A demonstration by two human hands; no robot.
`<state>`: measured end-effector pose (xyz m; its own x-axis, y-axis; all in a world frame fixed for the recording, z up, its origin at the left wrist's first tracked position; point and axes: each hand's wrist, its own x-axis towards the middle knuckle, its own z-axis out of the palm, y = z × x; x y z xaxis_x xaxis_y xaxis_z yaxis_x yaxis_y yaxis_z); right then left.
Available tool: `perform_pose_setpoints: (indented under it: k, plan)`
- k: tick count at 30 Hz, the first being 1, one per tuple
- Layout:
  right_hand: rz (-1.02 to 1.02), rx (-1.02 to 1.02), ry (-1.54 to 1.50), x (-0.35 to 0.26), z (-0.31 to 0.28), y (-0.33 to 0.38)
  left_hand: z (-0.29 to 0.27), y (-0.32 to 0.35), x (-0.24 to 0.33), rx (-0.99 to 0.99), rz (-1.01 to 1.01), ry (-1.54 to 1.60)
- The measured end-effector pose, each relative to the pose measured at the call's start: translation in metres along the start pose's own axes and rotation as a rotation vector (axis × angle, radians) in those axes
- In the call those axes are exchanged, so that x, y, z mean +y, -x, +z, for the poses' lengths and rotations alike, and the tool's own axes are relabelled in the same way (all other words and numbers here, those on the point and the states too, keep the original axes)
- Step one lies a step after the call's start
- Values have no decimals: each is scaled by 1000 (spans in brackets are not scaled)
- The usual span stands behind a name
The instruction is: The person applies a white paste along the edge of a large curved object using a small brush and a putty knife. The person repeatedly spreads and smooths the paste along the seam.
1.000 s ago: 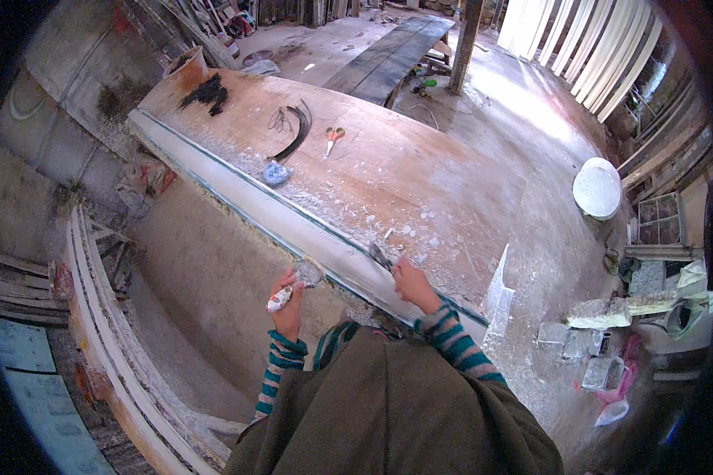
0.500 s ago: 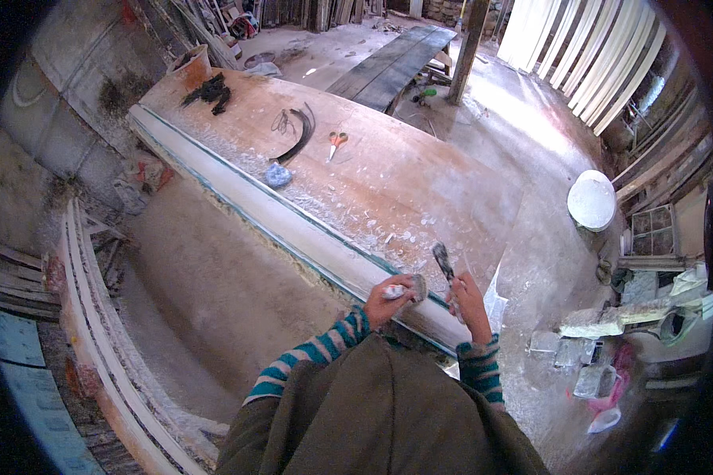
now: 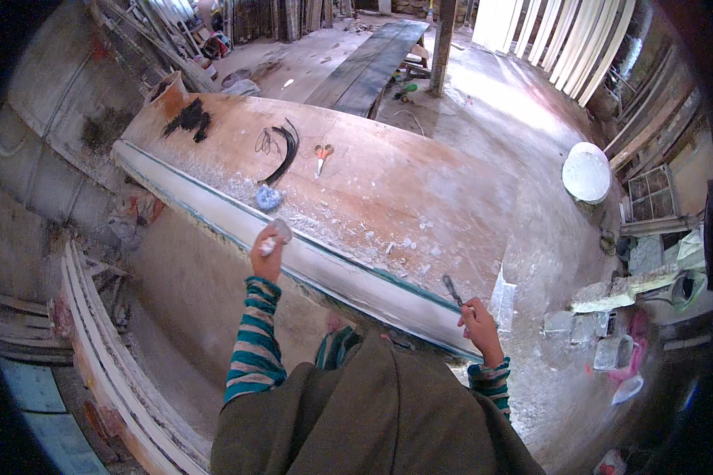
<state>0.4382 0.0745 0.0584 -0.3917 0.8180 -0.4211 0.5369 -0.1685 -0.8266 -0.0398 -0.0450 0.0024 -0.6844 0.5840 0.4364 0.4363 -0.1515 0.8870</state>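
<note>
A long white plaster moulding [image 3: 348, 273] with a green edge lies along the near side of a brown wooden worktable [image 3: 420, 190]. My left hand [image 3: 268, 252] presses a small white pad [image 3: 276, 234] against the moulding's upper face. At the moulding's right end my right hand [image 3: 477, 323] grips a thin dark metal tool [image 3: 453, 290], its tip pointing up and away. My striped sleeves and a brown garment fill the lower middle.
On the table lie a blue-white rag [image 3: 268, 198], black curved strips [image 3: 281, 154], orange-handled scissors [image 3: 322, 156] and plaster crumbs. A white round basin [image 3: 586, 172] sits on the floor at right. Curved white mouldings [image 3: 95, 348] stack at lower left, and clutter lies at right.
My left hand has gone left along the moulding with the pad, away from my right hand. The view shifted; my right hand stays at the right end holding the tool.
</note>
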Motion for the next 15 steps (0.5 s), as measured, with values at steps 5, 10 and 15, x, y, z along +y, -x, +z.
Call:
perform_pose_setpoints:
  k: [5, 10, 15]
  plan:
    - [-397, -163, 443, -38, 46, -42, -24, -23, 35, 26, -131, -35]
    - [-346, -334, 767, -73, 62, -83, -31, -4, 28, -74, -232, 92]
    - [-400, -398, 767, -92, 82, -98, -54, 17, 2, -96, -459, 201]
